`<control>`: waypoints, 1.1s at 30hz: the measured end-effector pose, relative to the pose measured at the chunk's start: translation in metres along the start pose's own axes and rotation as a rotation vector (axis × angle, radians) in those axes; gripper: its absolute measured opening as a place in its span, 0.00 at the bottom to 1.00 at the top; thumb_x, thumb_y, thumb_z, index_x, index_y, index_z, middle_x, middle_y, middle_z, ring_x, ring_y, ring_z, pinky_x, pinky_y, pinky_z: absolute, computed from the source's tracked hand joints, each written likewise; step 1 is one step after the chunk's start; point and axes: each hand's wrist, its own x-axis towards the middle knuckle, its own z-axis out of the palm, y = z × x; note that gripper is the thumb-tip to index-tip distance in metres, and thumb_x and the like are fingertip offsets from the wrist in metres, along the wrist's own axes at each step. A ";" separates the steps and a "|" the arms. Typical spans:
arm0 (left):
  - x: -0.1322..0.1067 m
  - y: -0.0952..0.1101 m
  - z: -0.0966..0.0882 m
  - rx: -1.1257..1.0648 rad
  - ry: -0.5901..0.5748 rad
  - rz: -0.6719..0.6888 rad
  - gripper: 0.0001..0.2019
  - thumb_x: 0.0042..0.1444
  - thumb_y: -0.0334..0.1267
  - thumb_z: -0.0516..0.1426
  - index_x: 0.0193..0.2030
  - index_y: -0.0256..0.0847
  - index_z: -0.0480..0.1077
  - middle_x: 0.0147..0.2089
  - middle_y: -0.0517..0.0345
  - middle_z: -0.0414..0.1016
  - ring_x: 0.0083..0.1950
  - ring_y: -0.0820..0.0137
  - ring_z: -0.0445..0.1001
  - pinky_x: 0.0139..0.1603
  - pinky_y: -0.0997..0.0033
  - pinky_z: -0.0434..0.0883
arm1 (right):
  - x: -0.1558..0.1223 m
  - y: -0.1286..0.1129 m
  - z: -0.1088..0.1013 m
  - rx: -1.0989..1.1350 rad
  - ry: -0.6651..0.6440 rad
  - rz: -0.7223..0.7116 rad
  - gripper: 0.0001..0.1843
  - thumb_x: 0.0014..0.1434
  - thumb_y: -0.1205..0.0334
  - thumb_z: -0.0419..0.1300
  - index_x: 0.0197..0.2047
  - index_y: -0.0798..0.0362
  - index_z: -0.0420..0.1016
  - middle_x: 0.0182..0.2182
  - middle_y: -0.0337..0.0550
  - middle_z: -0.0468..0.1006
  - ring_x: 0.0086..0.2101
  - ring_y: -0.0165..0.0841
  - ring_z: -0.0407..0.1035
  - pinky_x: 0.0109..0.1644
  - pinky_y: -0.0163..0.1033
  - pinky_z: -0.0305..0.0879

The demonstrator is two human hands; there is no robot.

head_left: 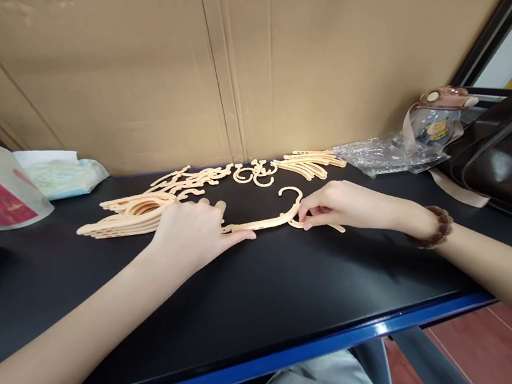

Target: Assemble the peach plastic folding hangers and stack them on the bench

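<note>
- My left hand [190,234] grips a slim cream plastic hanger [263,223] — likely steadying it between my hands.
- My right hand [330,205] pinches beside its curved hook [300,194], seemingly for control.
- Stacked cream hangers [119,225] lie beside my left.

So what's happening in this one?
A person at a black table is handling a cream hanger with both hands. The left hand grips one side, while the fingers of the right hand pinch it near the base of its hook. A stack of similar hangers lies just beyond the left hand, partly hidden by it. Farther back are loose hooks and a cluster of slim strips.
</note>
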 end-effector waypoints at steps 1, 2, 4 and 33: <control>0.000 0.000 0.001 -0.003 0.003 0.003 0.38 0.54 0.70 0.43 0.41 0.33 0.73 0.32 0.42 0.77 0.32 0.51 0.77 0.22 0.67 0.54 | 0.000 0.001 0.000 0.032 -0.025 0.006 0.11 0.63 0.55 0.57 0.37 0.51 0.77 0.24 0.35 0.74 0.21 0.24 0.63 0.28 0.32 0.51; 0.000 -0.001 0.002 -0.007 0.012 0.005 0.38 0.55 0.69 0.42 0.41 0.34 0.74 0.34 0.41 0.77 0.34 0.50 0.77 0.22 0.67 0.55 | 0.000 0.001 -0.001 0.067 -0.054 0.006 0.11 0.63 0.55 0.57 0.37 0.52 0.77 0.24 0.35 0.74 0.20 0.24 0.63 0.28 0.32 0.52; 0.001 0.000 0.004 -0.015 0.027 0.003 0.37 0.56 0.68 0.42 0.40 0.34 0.74 0.35 0.41 0.76 0.36 0.50 0.77 0.24 0.67 0.58 | 0.000 0.002 -0.002 0.146 -0.116 -0.018 0.11 0.62 0.55 0.57 0.37 0.52 0.77 0.24 0.35 0.74 0.21 0.24 0.63 0.28 0.31 0.53; 0.001 0.009 0.006 -0.196 0.156 0.202 0.31 0.55 0.67 0.47 0.41 0.40 0.71 0.40 0.52 0.74 0.43 0.60 0.73 0.26 0.71 0.57 | 0.000 0.003 0.004 -0.001 0.039 0.223 0.17 0.56 0.48 0.61 0.27 0.53 0.69 0.21 0.36 0.72 0.23 0.28 0.63 0.25 0.33 0.52</control>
